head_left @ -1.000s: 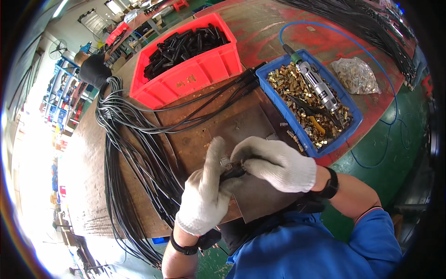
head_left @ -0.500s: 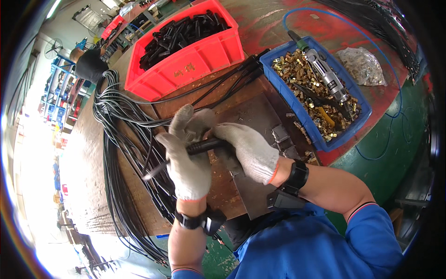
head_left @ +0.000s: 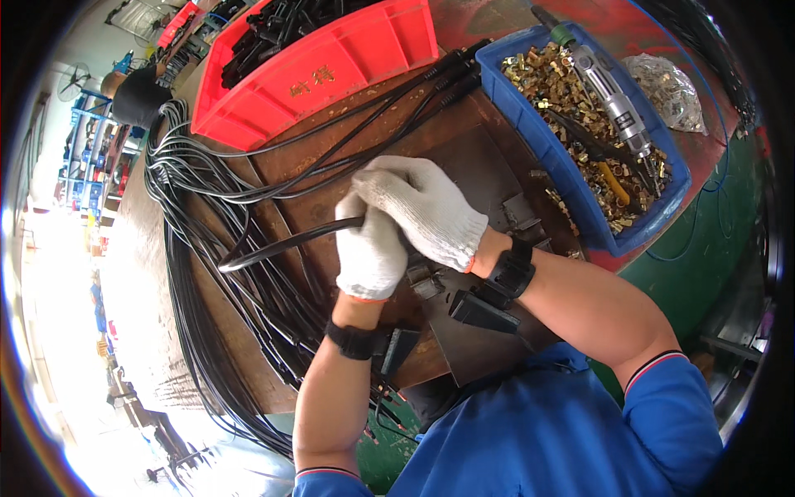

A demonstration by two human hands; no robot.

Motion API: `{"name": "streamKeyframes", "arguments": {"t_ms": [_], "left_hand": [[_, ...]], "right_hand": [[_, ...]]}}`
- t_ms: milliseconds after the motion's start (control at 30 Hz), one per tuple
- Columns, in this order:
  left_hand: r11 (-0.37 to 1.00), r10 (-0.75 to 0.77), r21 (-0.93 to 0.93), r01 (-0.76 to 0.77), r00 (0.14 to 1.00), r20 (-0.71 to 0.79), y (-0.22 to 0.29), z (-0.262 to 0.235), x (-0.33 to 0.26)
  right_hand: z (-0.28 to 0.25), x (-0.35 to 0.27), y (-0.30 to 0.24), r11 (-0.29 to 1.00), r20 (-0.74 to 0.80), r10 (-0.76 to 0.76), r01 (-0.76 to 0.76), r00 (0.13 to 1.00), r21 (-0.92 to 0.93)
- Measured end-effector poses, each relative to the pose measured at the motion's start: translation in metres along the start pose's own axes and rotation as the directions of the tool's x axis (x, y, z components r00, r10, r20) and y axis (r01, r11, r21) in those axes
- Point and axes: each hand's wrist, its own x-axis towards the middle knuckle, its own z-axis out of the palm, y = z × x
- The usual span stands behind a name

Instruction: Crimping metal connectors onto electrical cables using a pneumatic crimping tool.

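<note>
Left hand point(head_left: 368, 248) clenched on black cable point(head_left: 273, 248) over table point(head_left: 290, 178) centre. Right hand point(head_left: 422, 207) wrapped over cable end, touching left; grip prob. closed, end hidden. Blue bin point(head_left: 571, 186) w/ brass fittings at right, red bin point(head_left: 331, 70) behind.

We look steeply down from the head through one close fisheye view onto our gloved hands point(head_left: 406, 228) above the brown workbench point(head_left: 273, 178), forearms entering from below, edges bending outward.
</note>
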Motion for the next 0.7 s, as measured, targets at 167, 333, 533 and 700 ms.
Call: {"name": "streamKeyframes", "arguments": {"t_ms": [167, 333, 533, 700], "left_hand": [[0.996, 0.083, -0.012, -0.083, 0.996, 0.031, -0.014, 0.002, -0.004], [0.986, -0.025, 0.166, 0.026, 1.000, -0.007, 0.027, -0.003, -0.021], [0.849, -0.295, -0.488, 0.205, 0.948, -0.116, 0.076, 0.017, -0.068], [0.619, -0.407, -0.718, 0.319, 0.912, 0.055, 0.056, 0.033, -0.092]], "right_hand": [[-0.003, -0.002, 0.005, 0.999, 0.000, -0.044, 0.044, 0.999, -0.001], [-0.009, -0.016, 0.001, 0.923, -0.170, -0.343, 0.297, 0.924, -0.246], [-0.024, -0.098, -0.060, 0.967, 0.104, 0.022, 0.006, 0.994, -0.255], [0.000, -0.119, -0.073, 0.828, 0.137, -0.357, 0.381, 0.924, -0.412]]}}
